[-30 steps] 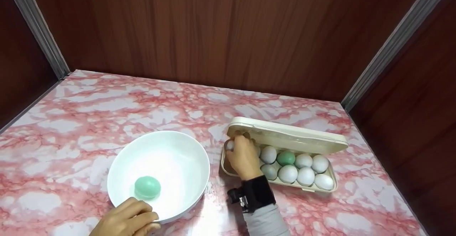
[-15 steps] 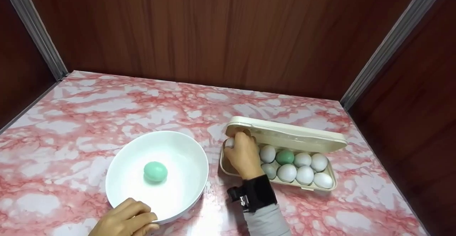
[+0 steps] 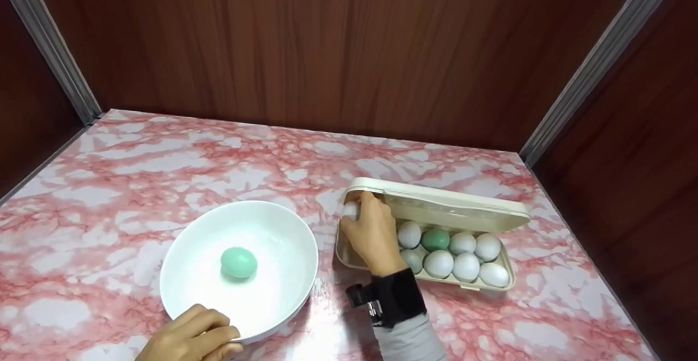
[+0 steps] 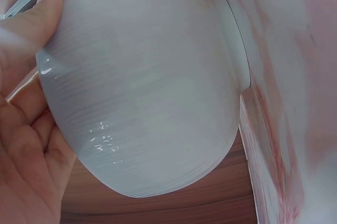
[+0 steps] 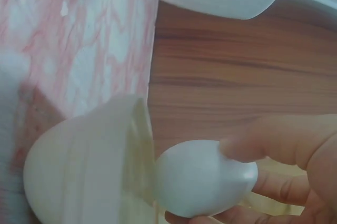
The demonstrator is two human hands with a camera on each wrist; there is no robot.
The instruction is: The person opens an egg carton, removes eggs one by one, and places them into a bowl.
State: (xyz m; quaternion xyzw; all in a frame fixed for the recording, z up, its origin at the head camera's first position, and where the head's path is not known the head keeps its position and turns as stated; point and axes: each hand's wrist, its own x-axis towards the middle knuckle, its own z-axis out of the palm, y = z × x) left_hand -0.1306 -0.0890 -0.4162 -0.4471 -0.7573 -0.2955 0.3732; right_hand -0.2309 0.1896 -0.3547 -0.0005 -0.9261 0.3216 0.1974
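Note:
Near the front left of the table stands a white bowl (image 3: 297,295), and a light green egg (image 3: 239,263) lies inside it. My left hand (image 3: 191,336) grips the bowl's near rim, the thumb on the outer wall in the left wrist view. To the right is a cream egg carton (image 3: 458,208), its hinged lid raised and tilted back. My right hand (image 3: 375,235) is at the carton's left end, pinching a white egg (image 5: 206,179) between thumb and fingers. The egg sits at the carton's edge, partly hidden by the hand in the head view.
Several white eggs (image 3: 439,264) and one darker green egg (image 3: 435,239) sit in the carton's rows. The table top (image 3: 262,159) has a pink and white marble pattern. Brown wood-grain panels (image 3: 305,50) enclose the back and sides.
The green egg has rolled from near the bowl's front to its middle, then stopped. My right hand has risen slightly with the white egg. The left hand keeps its hold on the rim.

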